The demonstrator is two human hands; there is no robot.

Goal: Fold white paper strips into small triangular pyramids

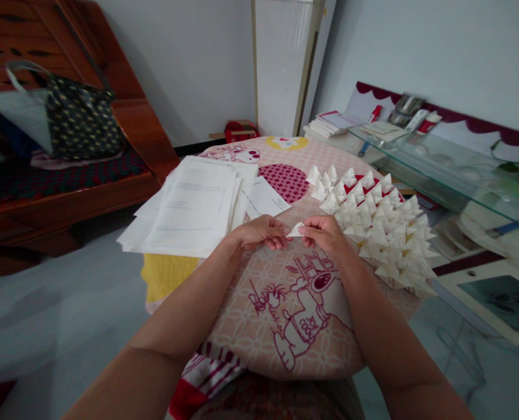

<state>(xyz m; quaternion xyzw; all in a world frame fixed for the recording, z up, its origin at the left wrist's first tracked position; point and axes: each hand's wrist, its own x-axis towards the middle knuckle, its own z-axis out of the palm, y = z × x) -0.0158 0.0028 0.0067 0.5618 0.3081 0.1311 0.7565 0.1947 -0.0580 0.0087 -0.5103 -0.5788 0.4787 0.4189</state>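
Between my two hands, over the middle of the cloth-covered round table, is a small folded paper triangle. My left hand pinches its left corner, and my right hand grips the right side with thumb and fingers. Just right of my right hand stand rows of white folded paper pieces with pointed tips. To the left lies a stack of printed paper sheets. One loose printed sheet sticks out beside the stack, behind my left hand.
A glass-topped cabinet with papers and cups stands along the right wall. On the left, a wooden bench carries a dark patterned bag. A red item sits on the floor behind the table.
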